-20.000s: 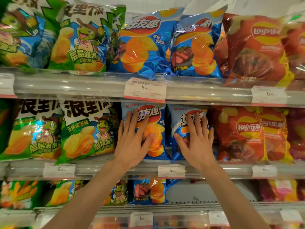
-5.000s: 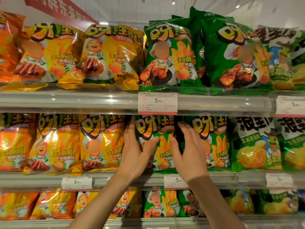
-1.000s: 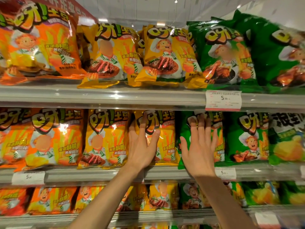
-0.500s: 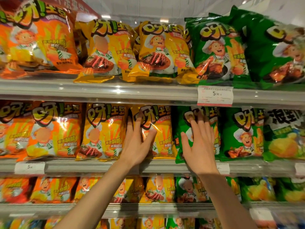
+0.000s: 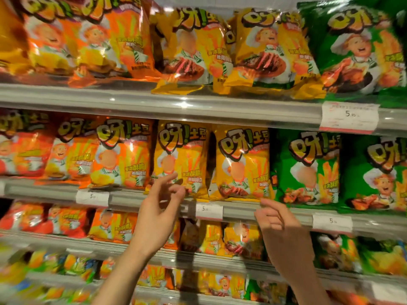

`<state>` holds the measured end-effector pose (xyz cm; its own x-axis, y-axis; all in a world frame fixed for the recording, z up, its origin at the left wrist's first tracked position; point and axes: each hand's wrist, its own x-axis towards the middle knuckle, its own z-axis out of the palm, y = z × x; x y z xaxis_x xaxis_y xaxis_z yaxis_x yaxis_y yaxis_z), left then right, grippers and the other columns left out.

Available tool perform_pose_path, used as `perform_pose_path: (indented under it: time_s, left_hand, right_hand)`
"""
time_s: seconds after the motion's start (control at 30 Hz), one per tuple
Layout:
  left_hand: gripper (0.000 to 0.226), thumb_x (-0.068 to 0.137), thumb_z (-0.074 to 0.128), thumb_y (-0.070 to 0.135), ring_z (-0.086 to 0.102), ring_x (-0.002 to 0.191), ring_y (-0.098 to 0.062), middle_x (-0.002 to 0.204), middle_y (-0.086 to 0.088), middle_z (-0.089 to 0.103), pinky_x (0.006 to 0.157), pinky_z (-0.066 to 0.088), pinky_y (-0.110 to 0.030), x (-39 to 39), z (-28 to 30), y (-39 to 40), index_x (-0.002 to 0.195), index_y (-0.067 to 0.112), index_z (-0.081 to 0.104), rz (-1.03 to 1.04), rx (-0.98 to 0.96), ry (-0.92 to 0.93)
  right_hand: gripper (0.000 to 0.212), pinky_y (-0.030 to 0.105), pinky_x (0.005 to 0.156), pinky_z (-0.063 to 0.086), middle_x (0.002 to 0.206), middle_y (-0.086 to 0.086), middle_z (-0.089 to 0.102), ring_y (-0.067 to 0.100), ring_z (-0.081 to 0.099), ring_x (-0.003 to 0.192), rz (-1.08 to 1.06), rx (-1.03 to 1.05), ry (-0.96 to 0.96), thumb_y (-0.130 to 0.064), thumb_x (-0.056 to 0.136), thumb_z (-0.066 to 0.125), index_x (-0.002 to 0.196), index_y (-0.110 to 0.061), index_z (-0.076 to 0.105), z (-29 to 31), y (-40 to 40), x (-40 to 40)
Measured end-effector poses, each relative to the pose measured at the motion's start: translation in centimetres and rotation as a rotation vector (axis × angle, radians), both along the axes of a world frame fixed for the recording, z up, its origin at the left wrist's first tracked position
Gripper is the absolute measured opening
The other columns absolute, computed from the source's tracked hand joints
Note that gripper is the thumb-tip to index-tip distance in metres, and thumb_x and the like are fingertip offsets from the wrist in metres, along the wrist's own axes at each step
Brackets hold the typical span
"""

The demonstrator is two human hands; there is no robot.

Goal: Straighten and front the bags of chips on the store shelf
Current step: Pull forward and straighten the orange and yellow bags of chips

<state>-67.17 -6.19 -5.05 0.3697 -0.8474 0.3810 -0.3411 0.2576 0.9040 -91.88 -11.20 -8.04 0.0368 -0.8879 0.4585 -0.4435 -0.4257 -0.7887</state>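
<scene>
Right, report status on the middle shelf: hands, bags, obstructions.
Left hand and right hand both empty, fingers loosely curled, off the bags. Two yellow bags on the middle shelf upright, facing front. Nothing blocking them.

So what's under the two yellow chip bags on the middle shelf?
Under the two yellow chip bags runs the grey shelf rail with a white price tag. Below stand more yellow bags, partly covered by both hands.

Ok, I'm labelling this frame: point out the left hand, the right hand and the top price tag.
left hand (image 5: pixel 157 219), head view, palm.
right hand (image 5: pixel 284 236), head view, back of hand.
top price tag (image 5: pixel 349 116), head view, middle.
</scene>
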Motion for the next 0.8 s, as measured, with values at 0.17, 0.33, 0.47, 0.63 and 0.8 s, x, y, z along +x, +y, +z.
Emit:
perform_pose_path:
  time_s: [0.17,0.33,0.47,0.63,0.8]
  left_hand:
    - [0.025,0.098,0.059,0.033,0.067,0.101,-0.003,0.101,0.021,0.071,0.091,0.054,-0.035,4.3,-0.1,0.5,0.123,0.033,0.058,-0.02,-0.007,0.024]
    - [0.021,0.098,0.058,0.034,0.064,0.097,0.002,0.097,0.023,0.068,0.083,0.051,-0.025,8.7,0.6,0.0,0.119,0.035,0.058,-0.018,-0.012,0.0]
    - [0.032,0.098,0.059,0.039,0.059,0.109,0.008,0.116,0.023,0.065,0.092,0.049,-0.018,10.0,1.3,-1.5,0.13,0.035,0.057,-0.008,-0.037,-0.099]
    - [0.062,0.101,0.051,0.044,0.032,0.145,-0.009,0.157,0.006,0.037,0.119,0.03,-0.033,8.6,2.7,-5.7,0.156,0.023,0.03,0.006,-0.054,-0.318]
    - [0.073,0.101,0.042,0.055,0.038,0.139,-0.026,0.151,-0.012,0.038,0.114,0.035,-0.039,6.7,3.9,-9.0,0.156,0.013,0.017,0.025,0.039,-0.305]
  right_hand:
    - [0.021,0.009,0.057,0.041,0.064,-0.018,0.064,0.004,0.061,0.059,-0.018,0.085,-0.009,-0.019,0.096,0.059,0.116,-0.017,0.064,-0.5,1.5,3.4]
    - [0.03,0.012,0.056,0.042,0.068,-0.006,0.065,0.003,0.061,0.062,-0.04,0.09,-0.034,-0.043,0.091,0.056,0.115,-0.026,0.064,0.1,1.9,7.7]
    - [0.021,0.005,0.071,0.046,0.093,-0.017,0.07,0.002,0.067,0.089,-0.024,0.096,-0.169,-0.025,0.096,0.064,0.115,-0.034,0.066,2.3,0.9,11.4]
    - [0.063,0.029,0.109,0.038,0.151,-0.008,0.043,0.01,0.044,0.138,0.001,0.117,0.002,-0.055,0.098,0.048,0.153,-0.03,0.033,6.3,-3.8,15.5]
    - [0.079,0.039,0.117,0.031,0.161,0.0,0.033,0.021,0.035,0.146,0.012,0.246,-0.11,-0.064,0.096,0.043,0.159,-0.023,0.017,7.3,-7.1,18.0]
